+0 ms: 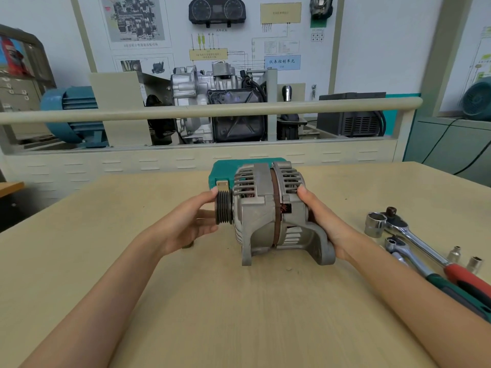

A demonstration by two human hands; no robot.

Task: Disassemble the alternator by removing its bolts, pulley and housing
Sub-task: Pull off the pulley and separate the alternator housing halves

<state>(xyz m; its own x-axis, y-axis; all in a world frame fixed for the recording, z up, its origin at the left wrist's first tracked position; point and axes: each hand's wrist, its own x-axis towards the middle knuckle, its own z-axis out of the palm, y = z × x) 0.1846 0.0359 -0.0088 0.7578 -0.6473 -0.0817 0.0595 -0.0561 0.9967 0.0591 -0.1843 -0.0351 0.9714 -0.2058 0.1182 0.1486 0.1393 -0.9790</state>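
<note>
Workshop bench, pale wood table (186, 301), training board with an engine cutaway behind the rail. I see the alternator (271, 211) sitting mid-table on its mounting lugs, shaft axis running left-right, pulley (224, 207) facing left.

Left hand (191, 221): fingers loosely curved around the pulley end, thumb tip on the top rim of the grooves, other fingers under or behind it. Contact at the thumb is clear; I can't tell how hard it's gripping.

Right hand (322, 221): cupped against the rear housing, thumb up on the vented end cover, palm along the back face down to the lower lug. Fingers are hidden behind the body.

So the unit is bracketed between both hands, one at each end, resting on the table rather than lifted as far as I can judge.

Housing halves are together, copper windings visible through the slots.

Just behind the alternator: teal case (225, 173). Right of it, apart from the right hand: large socket (374, 224), two ratchet wrenches (414, 240), two small sockets (465, 258).
</note>
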